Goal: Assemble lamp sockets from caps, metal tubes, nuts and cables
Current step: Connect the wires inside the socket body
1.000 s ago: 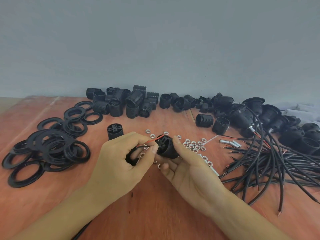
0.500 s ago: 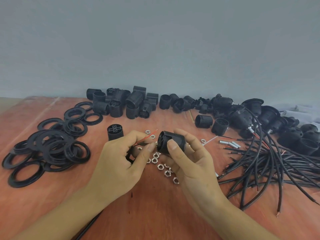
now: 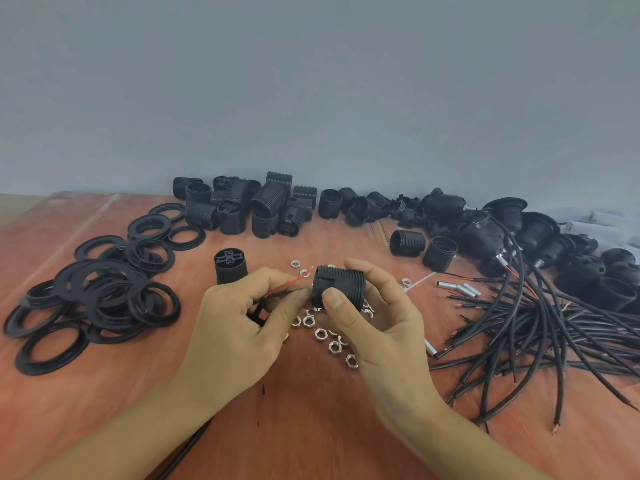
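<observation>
A reddish wooden tabletop (image 3: 311, 431) carries the parts of a lamp-socket job. Loose cables (image 3: 540, 327) sprawl across its right side and run off the right edge, their far ends lost among wired sockets (image 3: 519, 233) crowded in the far right corner. Flat black rings (image 3: 104, 296) overlap in a pile toward the left edge, and a heap of black shells (image 3: 249, 209) lines the far edge. Near the middle, the person's right hand (image 3: 384, 327) grasps a threaded shell (image 3: 341, 289) lying on its side above the tabletop, thumb on the near face and fingers curled over the top. The left hand (image 3: 239, 334) is clenched round a black cable (image 3: 186, 452), which trails under the forearm and is cut off at the near edge. What else sits in the palm cannot be made out. Thumb and forefinger pinch a red wire (image 3: 285, 285) whose tip points toward the shell. Metal tubes (image 3: 460, 289) lie beside the loose cables. Nuts (image 3: 325, 336) are scattered beneath the hands, some hidden.
</observation>
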A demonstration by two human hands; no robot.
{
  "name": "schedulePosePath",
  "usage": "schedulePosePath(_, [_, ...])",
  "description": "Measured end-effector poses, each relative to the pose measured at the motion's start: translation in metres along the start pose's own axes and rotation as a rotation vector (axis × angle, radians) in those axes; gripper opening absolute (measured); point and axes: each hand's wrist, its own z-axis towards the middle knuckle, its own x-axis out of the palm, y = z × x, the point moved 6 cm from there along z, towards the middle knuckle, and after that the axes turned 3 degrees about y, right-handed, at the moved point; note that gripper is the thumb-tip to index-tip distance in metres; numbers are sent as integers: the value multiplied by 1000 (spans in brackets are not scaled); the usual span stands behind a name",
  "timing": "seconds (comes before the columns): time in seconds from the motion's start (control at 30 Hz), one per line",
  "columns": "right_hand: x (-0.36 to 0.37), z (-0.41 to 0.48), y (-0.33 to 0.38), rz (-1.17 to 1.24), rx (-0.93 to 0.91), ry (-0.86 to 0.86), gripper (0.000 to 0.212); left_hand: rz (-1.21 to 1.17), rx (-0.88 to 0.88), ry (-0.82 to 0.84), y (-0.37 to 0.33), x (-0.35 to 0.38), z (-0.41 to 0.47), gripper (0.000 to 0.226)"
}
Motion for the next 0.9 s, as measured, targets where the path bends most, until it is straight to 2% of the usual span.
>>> schedulePosePath(0.1, [-2, 4, -3, 69, 54, -24, 52, -116, -88, 5, 5, 2, -1, 4])
schedulePosePath(0.33, [-1, 6, -6, 88, 70, -9, 55, -302, -228, -8, 12, 4, 1, 18])
schedulePosePath(0.6, [-4, 4, 1, 8, -25, 58, 40, -148, -112, 23, 6, 2, -1, 4])
schedulePosePath(0.77, [-5, 3, 3, -32, -65, 55, 38, -107, -104, 2, 3, 4, -3, 9])
schedulePosePath(0.83, [-5, 6, 3, -4, -39, 60, 36, -129, -132, 28, 2, 7, -3, 6])
schedulePosePath(0.9, [-5, 10, 2, 123, 48, 63, 35, -159, -169, 67, 0, 14, -2, 10])
